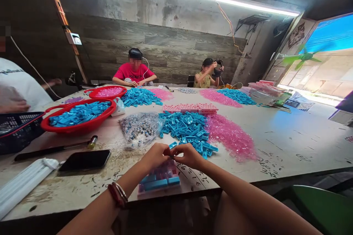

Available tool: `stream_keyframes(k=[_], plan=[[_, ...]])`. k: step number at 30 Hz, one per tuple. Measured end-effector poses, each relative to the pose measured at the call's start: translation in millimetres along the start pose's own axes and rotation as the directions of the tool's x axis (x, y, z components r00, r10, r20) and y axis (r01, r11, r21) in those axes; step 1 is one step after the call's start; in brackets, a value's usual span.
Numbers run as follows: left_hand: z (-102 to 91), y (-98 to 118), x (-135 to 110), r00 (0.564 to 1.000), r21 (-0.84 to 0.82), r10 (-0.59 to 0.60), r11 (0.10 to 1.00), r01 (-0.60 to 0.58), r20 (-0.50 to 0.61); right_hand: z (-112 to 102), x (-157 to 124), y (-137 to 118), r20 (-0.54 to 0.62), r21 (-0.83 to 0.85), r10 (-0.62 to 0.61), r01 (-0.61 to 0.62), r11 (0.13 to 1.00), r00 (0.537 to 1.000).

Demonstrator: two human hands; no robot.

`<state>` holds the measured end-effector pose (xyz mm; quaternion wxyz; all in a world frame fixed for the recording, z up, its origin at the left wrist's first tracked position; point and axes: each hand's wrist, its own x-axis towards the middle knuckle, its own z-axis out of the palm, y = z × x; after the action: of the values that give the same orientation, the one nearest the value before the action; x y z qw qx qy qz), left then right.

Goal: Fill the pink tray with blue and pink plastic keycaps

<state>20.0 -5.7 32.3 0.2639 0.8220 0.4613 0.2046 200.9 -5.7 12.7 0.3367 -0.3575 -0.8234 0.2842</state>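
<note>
While my left hand [156,155] and right hand [190,155] meet by the pink tray [149,191], the job looks partway

Status: both hands together, fingertips pinched toward each other. Can't tell what's clamped between them, if anything; too small and my fingers cover it. One blue piece [173,145] shows right at the tips. Can't say whether it's gripped or lying just behind.

Done: pink tray sits below my hands, at the near edge of the table [289,132]. Blue strips [156,184] lie along its near side, so I'd call it part loaded. Far side is half hidden by my left hand, no count possible. More pink trays [190,108] lie beyond both hands, behind the blue heap [184,128]. Can't tell if those are finished or waiting.

Left: plenty, by my read. Blue heap is loose straight ahead of my fingertips. Pink heap [233,137] spreads ahead of my right hand. Bag of small metal parts [142,130] sits ahead of my left hand, well stocked. Red basket [63,129] farther out on that side is loaded with blue too.

Phone [85,160] and hammer [93,142] lie left of my left hand, untouched.
</note>
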Motion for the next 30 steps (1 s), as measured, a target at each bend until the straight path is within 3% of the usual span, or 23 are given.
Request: stream_keyframes(k=[6, 12, 30], plan=[[2.9, -3, 1, 0.999, 0.011, -0.032, 0.999, 0.032, 0.015, 0, 2, 3, 0.036, 0.039, -0.042, 0.041, 0.998, 0.998], [2.1, 0, 3, 0.998, 0.019, -0.06, 0.998, 0.059, 0.032, -4, 4, 2, 0.05, -0.056, -0.087, 0.09, 0.994, 0.995], [-5.1, 7, 12, 0.979, 0.059, -0.178, 0.983, 0.173, 0.103, -10, 15, 4, 0.149, -0.103, 0.017, -0.001, 0.995, 0.989]])
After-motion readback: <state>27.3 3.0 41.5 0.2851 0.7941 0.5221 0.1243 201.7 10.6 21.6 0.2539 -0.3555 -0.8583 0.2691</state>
